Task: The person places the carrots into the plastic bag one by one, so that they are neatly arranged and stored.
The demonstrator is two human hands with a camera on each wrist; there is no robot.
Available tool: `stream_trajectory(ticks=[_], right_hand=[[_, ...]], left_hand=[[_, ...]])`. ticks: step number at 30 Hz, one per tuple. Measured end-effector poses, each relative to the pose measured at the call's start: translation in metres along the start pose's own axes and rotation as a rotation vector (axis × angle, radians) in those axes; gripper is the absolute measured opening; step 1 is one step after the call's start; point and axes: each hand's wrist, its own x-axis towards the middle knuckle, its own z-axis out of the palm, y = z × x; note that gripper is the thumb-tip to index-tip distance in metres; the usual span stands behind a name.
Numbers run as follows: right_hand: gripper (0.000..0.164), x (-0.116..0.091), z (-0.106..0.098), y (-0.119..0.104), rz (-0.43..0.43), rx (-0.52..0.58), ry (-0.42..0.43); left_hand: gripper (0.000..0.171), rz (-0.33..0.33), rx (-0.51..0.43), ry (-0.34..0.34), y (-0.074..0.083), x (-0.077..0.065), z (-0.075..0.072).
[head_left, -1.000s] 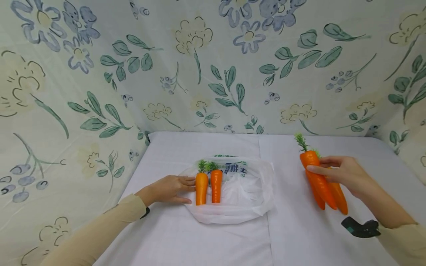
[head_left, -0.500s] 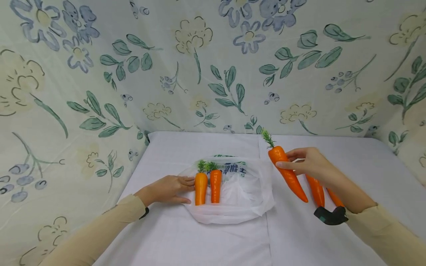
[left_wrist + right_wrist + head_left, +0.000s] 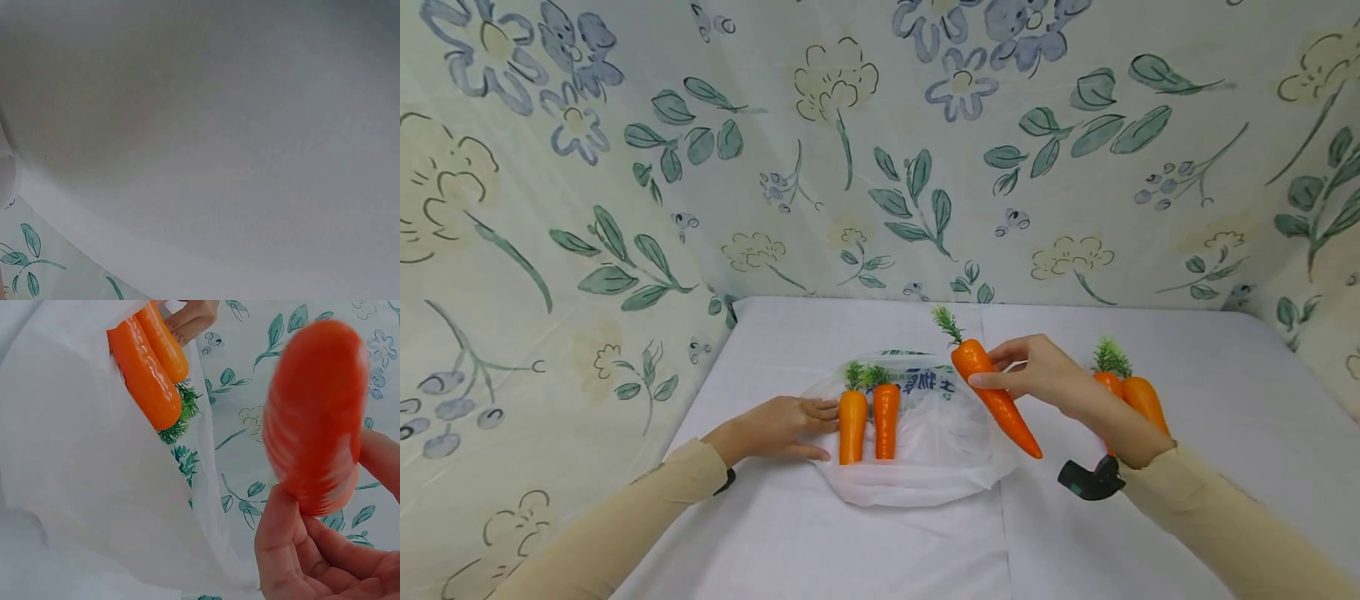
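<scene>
In the head view, my right hand (image 3: 1037, 371) grips an orange carrot (image 3: 1000, 396) with a green leafy top, tilted over the right side of a white plastic bag (image 3: 917, 487). Up close in the right wrist view, fingers and thumb pinch that carrot (image 3: 315, 412). Two more carrots lie side by side in the bag's mouth: a lighter one (image 3: 852, 425) at left and a deeper orange one (image 3: 886, 421). My left hand (image 3: 782, 427) rests at the bag's left edge, its fingers extended and touching by the lighter carrot; their tips are partly hidden.
Two further carrots (image 3: 1145, 400) lie on the white-covered table (image 3: 917, 558) at right, partly behind my right forearm. A floral curtain (image 3: 865, 167) hangs behind the table and at its sides. The left wrist view shows mostly white cloth (image 3: 237, 156).
My right hand has carried one carrot leftward from the group at right to over the bag's right side. Left hand and bag have barely moved.
</scene>
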Motion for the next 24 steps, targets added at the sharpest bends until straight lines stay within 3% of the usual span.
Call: stream_trajectory(ticks=[10,24], right_hand=[[0.053,0.014,0.027,-0.001,0.012,0.013,-0.063],[0.045,0.021,0.048,0.006,0.008,-0.019,-0.14]], left_hand=[[0.062,0.002,-0.007,0.006,-0.001,0.0,0.002],[0.063,-0.005,-0.016,0.006,-0.002,0.0,0.002]])
